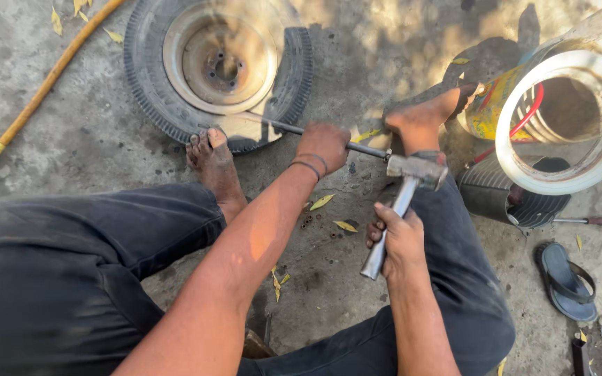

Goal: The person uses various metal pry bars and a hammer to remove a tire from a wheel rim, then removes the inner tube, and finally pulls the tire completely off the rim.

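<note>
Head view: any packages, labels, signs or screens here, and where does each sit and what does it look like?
Printed can: upper right, lying on its side beside a white ring; round, with a yellow, red and blue label wrapped around its wall.
No signs or screens in view.

Color rundown: the tyre (pixel 149 83) is black with a fine ribbed tread, its rim (pixel 219 61) a dusty tan-grey, and the hose (pixel 50 80) on the grey concrete ground (pixel 71 146) is orange-yellow with a paler yellow end. The hammer (pixel 402 202) is plain silver-grey steel, same as the dark grey rod (pixel 367 148), and the trousers (pixel 71 257) are black. The sandal (pixel 566 278) is slate grey, the ring (pixel 566 122) off-white, the drum (pixel 492 111) beside it yellow with red and green patches, and little yellow leaves (pixel 322 202) lie scattered around
</note>
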